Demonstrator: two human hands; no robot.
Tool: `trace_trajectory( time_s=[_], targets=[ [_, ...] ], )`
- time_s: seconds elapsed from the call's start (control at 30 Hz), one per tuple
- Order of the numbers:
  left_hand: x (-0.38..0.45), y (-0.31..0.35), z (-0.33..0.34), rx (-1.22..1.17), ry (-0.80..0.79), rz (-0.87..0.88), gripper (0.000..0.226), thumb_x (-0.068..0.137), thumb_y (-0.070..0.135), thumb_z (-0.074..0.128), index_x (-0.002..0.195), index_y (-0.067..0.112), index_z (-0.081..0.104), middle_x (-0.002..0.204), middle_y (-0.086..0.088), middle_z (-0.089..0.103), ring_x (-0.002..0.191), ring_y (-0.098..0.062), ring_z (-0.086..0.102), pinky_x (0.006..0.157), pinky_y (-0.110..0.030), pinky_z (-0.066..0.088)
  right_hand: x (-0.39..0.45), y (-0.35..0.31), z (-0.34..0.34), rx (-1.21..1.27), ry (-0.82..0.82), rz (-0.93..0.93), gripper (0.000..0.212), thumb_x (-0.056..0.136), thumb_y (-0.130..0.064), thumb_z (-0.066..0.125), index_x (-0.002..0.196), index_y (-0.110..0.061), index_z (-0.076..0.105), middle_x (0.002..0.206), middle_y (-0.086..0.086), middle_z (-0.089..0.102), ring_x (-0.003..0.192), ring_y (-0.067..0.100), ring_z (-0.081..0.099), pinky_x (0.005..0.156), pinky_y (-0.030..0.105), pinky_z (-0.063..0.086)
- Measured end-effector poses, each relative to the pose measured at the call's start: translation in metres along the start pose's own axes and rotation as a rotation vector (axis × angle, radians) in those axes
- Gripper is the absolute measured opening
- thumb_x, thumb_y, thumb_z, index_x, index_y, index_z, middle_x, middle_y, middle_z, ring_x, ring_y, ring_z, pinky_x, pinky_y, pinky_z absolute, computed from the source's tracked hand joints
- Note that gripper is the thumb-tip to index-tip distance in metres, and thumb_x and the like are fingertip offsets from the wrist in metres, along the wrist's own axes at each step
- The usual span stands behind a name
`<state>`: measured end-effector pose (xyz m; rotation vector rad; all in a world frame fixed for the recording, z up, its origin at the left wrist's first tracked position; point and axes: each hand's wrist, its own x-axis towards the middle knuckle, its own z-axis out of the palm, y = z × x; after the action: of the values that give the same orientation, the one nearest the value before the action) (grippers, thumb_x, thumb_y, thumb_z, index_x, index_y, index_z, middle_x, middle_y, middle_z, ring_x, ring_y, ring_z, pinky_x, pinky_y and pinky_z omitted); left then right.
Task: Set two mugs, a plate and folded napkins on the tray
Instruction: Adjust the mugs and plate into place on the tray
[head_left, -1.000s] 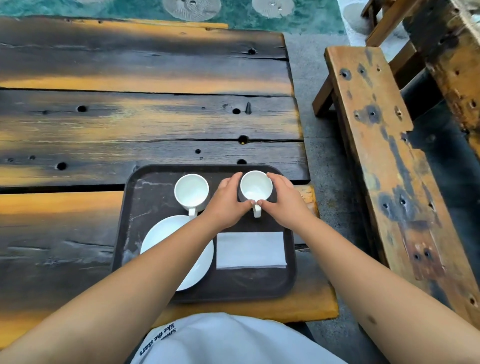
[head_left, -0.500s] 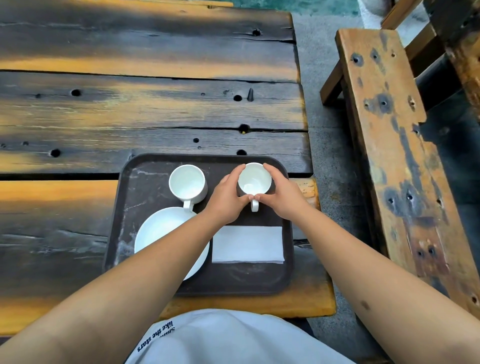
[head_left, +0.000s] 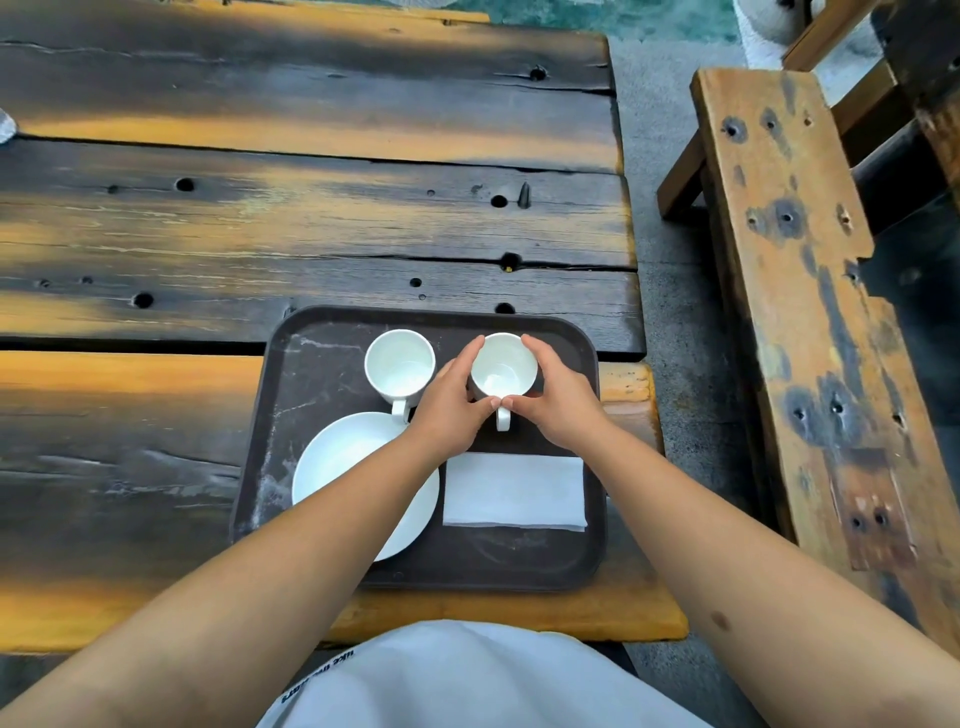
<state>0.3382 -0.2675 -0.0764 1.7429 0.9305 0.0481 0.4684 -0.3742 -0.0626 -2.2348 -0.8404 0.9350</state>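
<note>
Wooden table (head_left: 311, 223) carrying tray (head_left: 311, 374). We are cupping right mug (head_left: 503, 370): left hand (head_left: 451, 410) at nine o'clock, right hand (head_left: 563, 402) at three, fingers wrapping it, handle pointing six.

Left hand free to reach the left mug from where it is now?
Probably yes, but not at once. The left hand is cupped with the right hand around the right mug. The left mug stands just beside it on the tray, nothing between.
</note>
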Motion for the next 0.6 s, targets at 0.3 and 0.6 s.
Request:
trace_trajectory(
  time_s=[0.3, 0.6],
  targets=[
    [0.004, -0.0008, -0.0009, -0.037, -0.025, -0.023, 0.08, 0.09, 0.016, 0.066, 0.148, 0.047, 0.02, 0.145, 0.004, 0.047, 0.123, -0.022, 0.054, 0.091, -0.051, 0.051, 0.0009, -0.001, 0.0001, 0.008, 0.012, -0.006, 0.085, 0.081, -0.029, 0.079, 0.148, -0.034, 0.027, 0.14, 0.003, 0.052, 0.124, 0.023, 0.049, 0.087, 0.027, 0.034],
    [0.0043, 0.0008, -0.0001, 0.071, -0.029, 0.021, 0.081, 0.091, 0.017, 0.066, 0.153, 0.037, 0.017, 0.155, 0.003, 0.034, 0.123, -0.02, 0.052, 0.103, -0.037, 0.044, -0.0002, -0.0033, -0.0006, -0.028, 0.007, -0.003, 0.086, 0.082, -0.031, 0.077, 0.149, -0.033, 0.024, 0.143, 0.004, 0.05, 0.124, 0.023, 0.048, 0.088, 0.027, 0.034]
  ],
)
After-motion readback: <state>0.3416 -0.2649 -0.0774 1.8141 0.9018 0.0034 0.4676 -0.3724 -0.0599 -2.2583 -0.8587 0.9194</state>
